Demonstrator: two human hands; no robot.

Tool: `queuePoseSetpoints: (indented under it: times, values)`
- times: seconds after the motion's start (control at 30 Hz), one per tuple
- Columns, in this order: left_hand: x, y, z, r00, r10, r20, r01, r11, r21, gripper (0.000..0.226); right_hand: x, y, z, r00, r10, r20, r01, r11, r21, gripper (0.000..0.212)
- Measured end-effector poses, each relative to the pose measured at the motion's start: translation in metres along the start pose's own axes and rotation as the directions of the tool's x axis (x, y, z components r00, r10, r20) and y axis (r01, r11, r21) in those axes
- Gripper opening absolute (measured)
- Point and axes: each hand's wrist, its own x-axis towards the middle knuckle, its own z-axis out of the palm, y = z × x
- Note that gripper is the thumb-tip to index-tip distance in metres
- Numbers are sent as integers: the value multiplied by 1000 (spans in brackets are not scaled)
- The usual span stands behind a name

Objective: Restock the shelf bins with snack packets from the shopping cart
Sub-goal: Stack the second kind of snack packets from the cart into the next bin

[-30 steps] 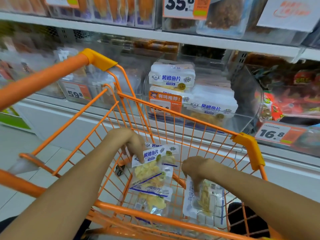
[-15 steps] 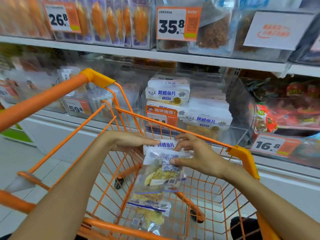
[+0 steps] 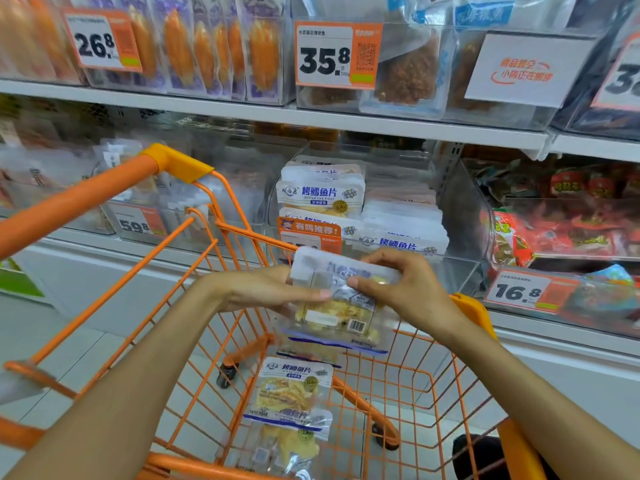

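Both hands hold one small bunch of snack packets (image 3: pixel 334 306) above the orange cart (image 3: pixel 408 382). The left hand (image 3: pixel 263 292) is under the bunch at 9 o'clock, its fingers long and flat against the back and its thumb on the front. The right hand (image 3: pixel 398 289) is at 3 o'clock, with curled fingers pinching the top edge. The bunch hangs down with the backs of the packets facing us, so a barcode shows. I cannot tell how many packets are in the bunch.

Half a second ago the bunch was lower, over the middle of the cart. Now it is higher and nearer the clear shelf bin (image 3: pixel 460 261) at 12 o'clock. A second ago the hands were down inside the cart.

Two more packets (image 3: pixel 292 403) lie in the cart at 6 o'clock, one partly on top of the other. The bin has two piles of the same white and blue packets (image 3: pixel 322 194), too many to count well.

The cart's front rail is between the hands and the bin. An orange price tag (image 3: pixel 310 233) hangs on the bin front. At 3 o'clock a bin of red snacks (image 3: pixel 561 233) has a 16.8 tag (image 3: pixel 517 291). At 9 o'clock there is a 59.8 tag (image 3: pixel 135 223). The upper shelf at 12 o'clock shows 26.8 (image 3: pixel 97 43) and 35.8 (image 3: pixel 325 57) tags
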Motion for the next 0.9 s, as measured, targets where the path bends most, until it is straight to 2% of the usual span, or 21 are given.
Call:
queuePoseSetpoints:
  times: [0.07,0.13,0.2,0.27,0.3,0.33,0.4,0.53,0.6,0.7,0.77,0.9]
  values:
    - [-4,2,0,998,38,-53,-35,998,51,50,2,1,0,993,65,-100,-57,995,82,22]
    - [-5,2,-2,992,71,-105,-69,997,21,51,4,5,-2,979,160,-127,-133,972,196,46]
    - [-7,1,-6,980,110,-164,-122,990,-68,50,5,5,-2,968,251,-24,-236,938,254,68]
    - [-9,1,-10,959,148,-242,-177,978,-106,55,2,5,1,969,236,71,-244,959,143,82]
    - [-8,0,-10,949,159,-271,-189,978,-91,48,1,5,3,974,208,95,-217,972,95,79]
    - [-6,0,-8,937,186,-296,-213,975,-61,39,0,5,4,981,160,108,-168,983,73,66]
    - [-3,3,-4,901,236,-364,-262,965,-24,35,1,-1,4,989,89,120,-99,992,75,41]
    - [0,33,-16,794,379,-476,-419,908,23,35,25,-15,-10,996,-76,43,71,992,105,37]
    - [3,50,-36,751,402,-524,-437,897,61,39,47,-21,-15,992,-122,-26,123,990,72,38]
    - [11,63,-65,721,456,-522,-373,890,262,52,80,-22,-17,967,-148,-206,126,985,-119,18]
    - [21,61,-78,660,453,-599,-285,889,359,50,96,-19,-16,949,-141,-281,86,976,-200,7]
    - [29,52,-93,538,402,-741,-76,899,432,55,112,-16,-10,907,-210,-366,94,946,-311,15]
